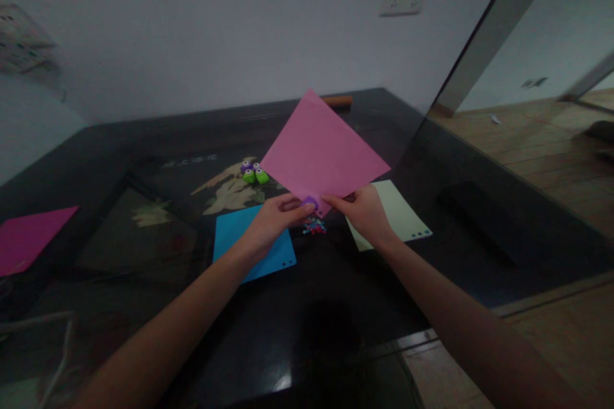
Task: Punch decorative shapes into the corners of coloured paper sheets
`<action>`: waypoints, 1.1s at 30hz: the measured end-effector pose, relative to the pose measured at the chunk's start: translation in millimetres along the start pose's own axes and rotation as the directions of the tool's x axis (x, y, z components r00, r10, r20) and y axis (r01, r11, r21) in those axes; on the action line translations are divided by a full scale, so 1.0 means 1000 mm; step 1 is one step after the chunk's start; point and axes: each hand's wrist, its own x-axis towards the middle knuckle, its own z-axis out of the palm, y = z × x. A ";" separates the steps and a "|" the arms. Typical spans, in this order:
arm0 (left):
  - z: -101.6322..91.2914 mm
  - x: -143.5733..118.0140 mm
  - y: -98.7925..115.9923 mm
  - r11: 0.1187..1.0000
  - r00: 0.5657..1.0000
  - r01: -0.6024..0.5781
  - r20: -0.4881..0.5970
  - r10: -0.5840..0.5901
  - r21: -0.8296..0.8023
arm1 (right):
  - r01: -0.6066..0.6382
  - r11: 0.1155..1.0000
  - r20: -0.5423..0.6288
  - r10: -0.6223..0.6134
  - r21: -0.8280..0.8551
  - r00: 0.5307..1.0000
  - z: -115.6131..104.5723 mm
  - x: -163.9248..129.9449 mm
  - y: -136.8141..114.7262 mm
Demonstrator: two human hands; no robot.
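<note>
A sheet of pink paper [326, 147] is held up above the table, turned so that one corner points down at me. My left hand [275, 217] is closed on a small purple paper punch [309, 203] at that lower corner. Just right of it, my right hand [365, 211] pinches the paper's lower right edge between thumb and fingers. A dark hole shows near the corner tip. Beneath it lies a little pile of coloured paper cut-outs [314, 226]. A blue sheet [229, 230] with small holes lies partly under my left forearm; a pale yellow sheet [403, 214] with holes lies by my right hand.
Several green and purple punches [254, 174] stand left of the pink paper on the glossy black table [316, 294]. A magenta sheet [33, 236] lies far left. Behind the pink paper is a brown roll [339, 102], near the wall [215, 32].
</note>
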 end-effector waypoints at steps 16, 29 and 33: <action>-0.002 0.001 -0.004 1.000 1.000 -0.016 0.007 0.017 -0.023 | 0.017 0.996 -0.008 -0.016 0.086 1.000 0.003 -0.001 0.000; -0.001 0.001 -0.005 1.000 0.999 -0.025 -0.032 0.025 0.006 | -0.017 0.999 0.006 0.017 0.040 1.000 0.003 -0.002 -0.004; 0.000 0.001 -0.004 1.000 0.999 -0.020 -0.041 0.020 0.005 | -0.008 0.999 -0.007 0.009 0.033 1.000 0.003 -0.002 -0.003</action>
